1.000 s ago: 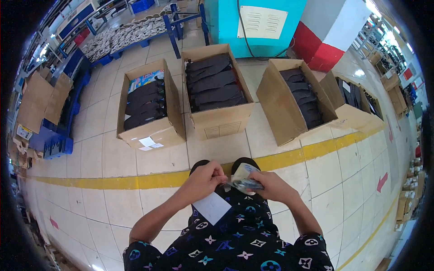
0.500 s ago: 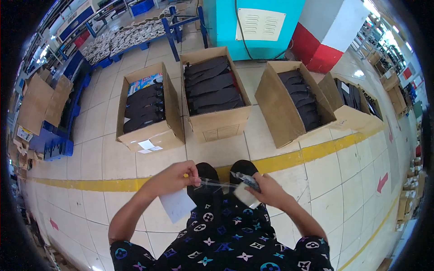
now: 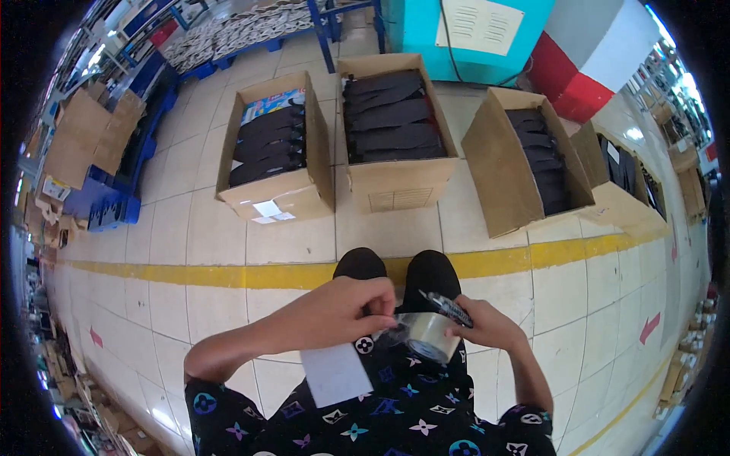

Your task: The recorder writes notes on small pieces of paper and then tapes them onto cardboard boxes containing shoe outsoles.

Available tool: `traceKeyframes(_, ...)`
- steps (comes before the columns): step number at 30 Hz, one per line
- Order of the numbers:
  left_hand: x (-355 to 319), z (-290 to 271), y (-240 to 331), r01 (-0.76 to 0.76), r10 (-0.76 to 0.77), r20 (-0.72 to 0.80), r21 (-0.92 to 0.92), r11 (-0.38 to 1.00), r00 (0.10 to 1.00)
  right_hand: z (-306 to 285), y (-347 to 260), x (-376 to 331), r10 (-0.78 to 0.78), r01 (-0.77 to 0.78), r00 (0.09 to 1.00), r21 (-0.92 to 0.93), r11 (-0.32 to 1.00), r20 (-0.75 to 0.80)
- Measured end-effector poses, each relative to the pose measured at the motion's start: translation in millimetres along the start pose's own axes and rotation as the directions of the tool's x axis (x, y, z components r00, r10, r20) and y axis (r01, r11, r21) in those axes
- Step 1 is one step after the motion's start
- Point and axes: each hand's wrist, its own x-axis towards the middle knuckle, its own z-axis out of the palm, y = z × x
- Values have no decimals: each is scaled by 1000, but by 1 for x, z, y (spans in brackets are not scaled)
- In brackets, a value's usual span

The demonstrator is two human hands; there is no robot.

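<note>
Tape roll (image 3: 433, 334): in front of the patterned garment (image 3: 380, 403), right of the white sheet (image 3: 337, 375).
Tape strip (image 3: 398, 327): clear, short; best drawn straight and taut, lest it fold onto itself.
Left hand (image 3: 353, 308): fingers apparently pinching the strip's end; forearm nearly level, elbow out.
Right hand (image 3: 490, 325): fingers gripping roll and slim dark item (image 3: 447, 307); forearm angled inward.

A loose black top (image 3: 403, 429) scattered with four-petalled flowers, diamonds, circles and monogram-like motifs in white, blue, teal and purple, its short patterned sleeves (image 3: 525, 427) ending around the elbows, leaves forearms (image 3: 262, 327) and hands (image 3: 490, 323) bare.
</note>
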Motion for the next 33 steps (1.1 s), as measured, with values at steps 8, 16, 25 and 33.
traceKeyframes(8, 14, -24, 19, -132, 210, -204, 339, 931, 956, 27, -33, 30, -170, 652, 691, 504, 567, -702)
traceKeyframes(16, 5, -86, 29, 1, 266, -382, 573, 820, 885, -6, -129, 50, -320, 494, 863, 787, 371, -391)
traceKeyframes(25, 14, -115, 24, -11, 256, -386, 535, 845, 886, 1, -156, 81, -295, 543, 840, 678, 495, -456)
traceKeyframes(33, 9, -115, 40, -147, 337, -321, 496, 856, 885, -24, -113, 44, -210, 628, 688, 424, 653, -695)
